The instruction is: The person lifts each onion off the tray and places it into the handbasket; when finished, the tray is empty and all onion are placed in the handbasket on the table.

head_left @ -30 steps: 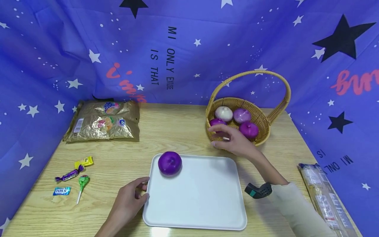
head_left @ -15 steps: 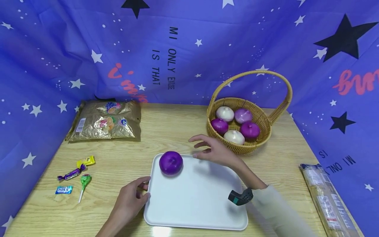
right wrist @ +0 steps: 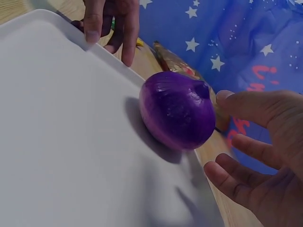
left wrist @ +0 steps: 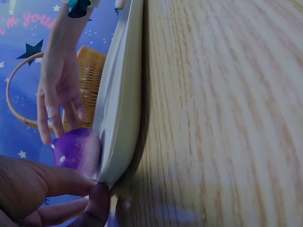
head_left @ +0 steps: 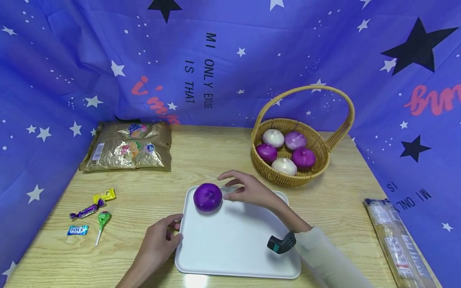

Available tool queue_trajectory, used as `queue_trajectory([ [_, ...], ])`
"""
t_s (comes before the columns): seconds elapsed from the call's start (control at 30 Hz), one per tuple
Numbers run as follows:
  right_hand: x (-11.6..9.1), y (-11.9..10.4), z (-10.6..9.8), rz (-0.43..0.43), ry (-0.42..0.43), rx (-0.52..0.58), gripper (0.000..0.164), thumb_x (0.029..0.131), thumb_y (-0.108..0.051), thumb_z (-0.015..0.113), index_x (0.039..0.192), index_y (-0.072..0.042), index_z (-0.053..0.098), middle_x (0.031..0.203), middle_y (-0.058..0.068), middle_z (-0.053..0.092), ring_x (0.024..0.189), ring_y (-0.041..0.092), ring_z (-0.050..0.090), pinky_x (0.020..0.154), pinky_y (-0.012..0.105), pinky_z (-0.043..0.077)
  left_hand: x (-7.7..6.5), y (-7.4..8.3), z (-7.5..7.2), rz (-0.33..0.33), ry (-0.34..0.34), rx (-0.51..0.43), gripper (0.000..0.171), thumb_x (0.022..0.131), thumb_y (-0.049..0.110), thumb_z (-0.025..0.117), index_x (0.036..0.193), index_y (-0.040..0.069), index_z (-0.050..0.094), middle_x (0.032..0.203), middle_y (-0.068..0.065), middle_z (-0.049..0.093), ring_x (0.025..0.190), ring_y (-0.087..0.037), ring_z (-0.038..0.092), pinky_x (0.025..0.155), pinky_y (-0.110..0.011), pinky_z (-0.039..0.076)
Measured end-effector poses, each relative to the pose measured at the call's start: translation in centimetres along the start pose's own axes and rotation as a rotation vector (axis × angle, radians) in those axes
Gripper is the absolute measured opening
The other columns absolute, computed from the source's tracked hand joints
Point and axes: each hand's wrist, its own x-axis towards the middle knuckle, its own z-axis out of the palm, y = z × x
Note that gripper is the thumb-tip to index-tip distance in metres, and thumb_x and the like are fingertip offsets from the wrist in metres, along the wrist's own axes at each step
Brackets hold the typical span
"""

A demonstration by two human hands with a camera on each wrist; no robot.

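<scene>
A purple onion sits at the far left corner of a white tray. My right hand hovers just right of this onion with fingers loosely bent and apart; in the right wrist view its thumb tip is close to the onion's stem, and nothing is in its grasp. My left hand holds the tray's left rim, with thumb and forefinger meeting the edge in the left wrist view. Beyond the tray, a wicker basket contains several purple and white onions.
A gold snack bag lies at the back left. In front of it are a yellow candy, a purple-wrapped candy, a blue candy and a green lollipop. Clear plastic packaging lies at the right edge.
My right hand has moved left from the basket to beside the onion on the tray, uncovering a white onion in the basket's front. The left hand has stayed at the rim.
</scene>
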Motion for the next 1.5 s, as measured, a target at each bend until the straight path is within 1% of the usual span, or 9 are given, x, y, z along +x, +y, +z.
queue_trajectory([
  [0.3,0.7,-0.3,0.8,-0.018,-0.034,0.006,0.053,0.075,-0.012,0.068,0.123,-0.008,0.046,0.128,0.008,0.042,0.108,0.035,0.047,0.08,0.038,0.046,-0.1,-0.3,0.0,0.002,0.002,0.005,0.048,0.068,-0.002,0.066,0.114,0.011,0.057,0.085,0.0,0.057,0.058,-0.007,0.047,0.047,-0.02,0.041],
  [0.53,1.1,-0.6,1.4,-0.03,-0.054,-0.007,0.056,0.074,-0.01,0.069,0.124,-0.008,0.045,0.127,0.009,0.042,0.106,0.032,0.049,0.077,0.034,0.048,0.0,-0.2,0.0,0.01,-0.011,-0.033,0.049,0.069,-0.003,0.065,0.115,0.01,0.056,0.084,0.0,0.056,0.061,-0.008,0.048,0.05,-0.019,0.042],
  [0.7,1.4,-0.6,1.8,-0.031,-0.056,-0.035,0.056,0.073,-0.011,0.07,0.123,-0.009,0.046,0.125,0.01,0.043,0.105,0.03,0.05,0.075,0.035,0.049,0.0,-0.2,0.0,0.002,-0.021,-0.037,0.049,0.069,-0.004,0.064,0.115,0.01,0.056,0.085,-0.001,0.056,0.062,-0.008,0.049,0.05,-0.02,0.043],
  [0.87,1.7,0.2,2.2,-0.053,-0.045,-0.082,0.054,0.072,-0.012,0.071,0.121,-0.011,0.049,0.122,0.01,0.045,0.104,0.029,0.049,0.075,0.038,0.049,0.0,-0.2,0.0,0.002,-0.023,-0.035,0.049,0.069,-0.004,0.065,0.115,0.009,0.056,0.085,-0.001,0.055,0.062,-0.008,0.048,0.05,-0.02,0.042],
  [1.13,2.5,3.0,2.4,-0.052,-0.037,-0.145,0.057,0.069,-0.025,0.073,0.121,-0.025,0.049,0.119,-0.005,0.046,0.101,0.017,0.05,0.073,0.032,0.05,0.1,-0.2,0.0,0.0,-0.026,-0.034,0.048,0.07,-0.003,0.063,0.115,0.009,0.056,0.085,0.001,0.055,0.06,-0.008,0.048,0.05,-0.019,0.042],
  [1.33,2.7,3.4,2.4,-0.071,-0.033,-0.2,0.059,0.069,-0.027,0.074,0.122,-0.026,0.049,0.118,-0.006,0.047,0.099,0.016,0.049,0.071,0.03,0.05,0.1,-0.2,0.0,-0.024,-0.038,-0.018,0.049,0.07,-0.002,0.064,0.117,0.01,0.055,0.086,0.002,0.055,0.061,-0.008,0.048,0.05,-0.019,0.042],
  [1.5,2.7,3.4,2.6,-0.073,-0.025,-0.246,0.058,0.069,-0.024,0.074,0.121,-0.027,0.049,0.116,-0.006,0.047,0.096,0.012,0.049,0.069,0.03,0.05,0.1,-0.2,0.0,-0.015,-0.03,-0.015,0.048,0.07,-0.002,0.064,0.116,0.01,0.055,0.085,0.002,0.055,0.061,-0.008,0.047,0.051,-0.019,0.041],
])
